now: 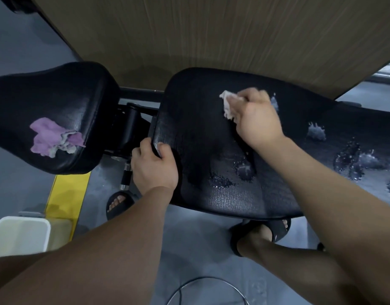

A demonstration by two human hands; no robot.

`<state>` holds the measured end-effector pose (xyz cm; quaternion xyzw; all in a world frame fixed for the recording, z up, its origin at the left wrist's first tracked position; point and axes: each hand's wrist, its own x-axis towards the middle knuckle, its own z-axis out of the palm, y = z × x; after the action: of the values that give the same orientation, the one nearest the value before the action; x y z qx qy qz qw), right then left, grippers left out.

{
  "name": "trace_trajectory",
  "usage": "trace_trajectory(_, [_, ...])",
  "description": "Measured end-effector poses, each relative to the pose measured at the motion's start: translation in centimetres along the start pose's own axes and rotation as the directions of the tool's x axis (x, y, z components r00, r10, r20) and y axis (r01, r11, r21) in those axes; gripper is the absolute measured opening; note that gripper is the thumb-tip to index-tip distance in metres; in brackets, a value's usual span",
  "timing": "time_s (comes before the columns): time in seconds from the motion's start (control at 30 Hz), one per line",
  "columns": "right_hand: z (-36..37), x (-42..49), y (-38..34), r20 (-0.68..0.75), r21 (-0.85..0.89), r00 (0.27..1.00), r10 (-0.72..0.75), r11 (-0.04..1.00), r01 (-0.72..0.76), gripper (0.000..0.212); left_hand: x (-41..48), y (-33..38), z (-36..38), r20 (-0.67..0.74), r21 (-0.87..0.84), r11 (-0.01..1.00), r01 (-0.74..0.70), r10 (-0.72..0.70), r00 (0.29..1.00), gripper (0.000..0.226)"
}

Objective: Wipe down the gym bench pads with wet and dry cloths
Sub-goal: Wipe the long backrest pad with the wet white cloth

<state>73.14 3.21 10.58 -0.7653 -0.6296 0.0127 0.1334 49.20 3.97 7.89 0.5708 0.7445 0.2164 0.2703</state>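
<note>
The right grip (253, 115) bunches a white cloth (226, 105), likely soft and limp, on the wet, probably slippery pad (202, 133), while the left grip (154, 166) grasps its edge.

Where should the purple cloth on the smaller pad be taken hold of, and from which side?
Probably pinch the bunched folds at the middle of the purple cloth from above: it lies crumpled and loose on the smaller pad, its edges flat against the surface.
</note>
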Motion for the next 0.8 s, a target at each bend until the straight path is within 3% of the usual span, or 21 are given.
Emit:
trace_trajectory(0.07, [0.0, -0.3, -1.2, -0.05, -0.023, 0.995, 0.08, 0.996, -0.082, 0.031, 0.1, -0.1, 0.0, -0.003, 0.004, 1.0, 0.005, -0.005, 1.0, 0.046])
trace_trajectory(0.2, [0.3, -5.1, -4.6, 0.028, 0.05, 0.975, -0.222, 0.974, 0.22, 0.038, 0.1, -0.1, 0.1, -0.003, 0.001, 1.0, -0.003, 0.003, 1.0, 0.045])
trace_trajectory(0.27, [0.0, -4.9, -3.1, 0.041, 0.029, 0.955, -0.295, 0.955, 0.294, 0.042, 0.2, -0.2, 0.2, -0.005, 0.004, 1.0, 0.001, -0.001, 1.0, 0.045])
trace_trajectory(0.37, [0.1, -0.8, 0.6, -0.043, -0.044, 0.996, -0.077, 0.996, 0.076, 0.032, 0.1, -0.1, 0.2, -0.004, 0.003, 1.0, 0.007, -0.007, 1.0, 0.046])
trace_trajectory(0.47, [0.3, 2.0, 1.0, -0.094, -0.027, 0.983, 0.157, 0.987, -0.16, 0.022, 0.1, -0.2, 0.2, -0.002, -0.006, 1.0, 0.005, -0.005, 1.0, 0.046])
trace_trajectory(0.53, [0.6, 1.1, -1.1, -0.092, -0.038, 0.989, 0.116, 0.992, -0.12, 0.026, 0.2, -0.3, 0.2, -0.001, -0.003, 1.0, 0.009, -0.009, 1.0, 0.046])
trace_trajectory(0.7, [0.6, -2.1, -1.5, 0.0, 0.015, 0.967, -0.255, 0.967, 0.255, 0.041, 0.2, -0.2, 0.1, 0.001, -0.005, 1.0, 0.012, -0.012, 1.0, 0.047])
trace_trajectory(0.8, [0.5, 1.4, 1.9, -0.056, -0.042, 0.996, -0.074, 0.997, 0.072, 0.034, 0.1, -0.2, 0.1, 0.014, -0.004, 1.0, -0.003, 0.003, 1.0, 0.05])
